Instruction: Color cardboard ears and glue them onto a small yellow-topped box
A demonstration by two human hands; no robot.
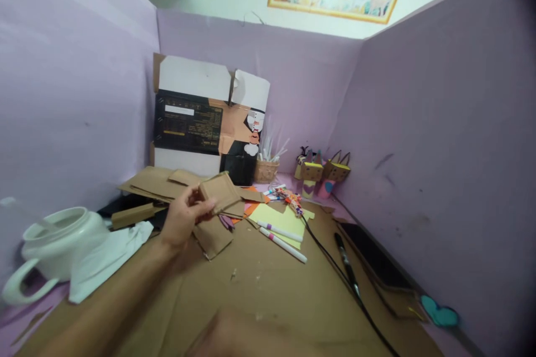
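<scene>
Where your left hand (183, 216) works: clamped on a cardboard piece (223, 192)
Your right hand (232, 334): blurred; can't tell grip

Left hand (181, 220) mid-frame, gripping square cardboard piece (223, 194); right hand (234, 337) blurred, bottom centre; white pot (62, 251) lower left.

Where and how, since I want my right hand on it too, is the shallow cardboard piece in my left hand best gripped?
Probably by the free right edge of the shallow cardboard piece, coming from the right: the left hand pinches its near-left side, while the raised rim opposite offers a narrow edge.
</scene>
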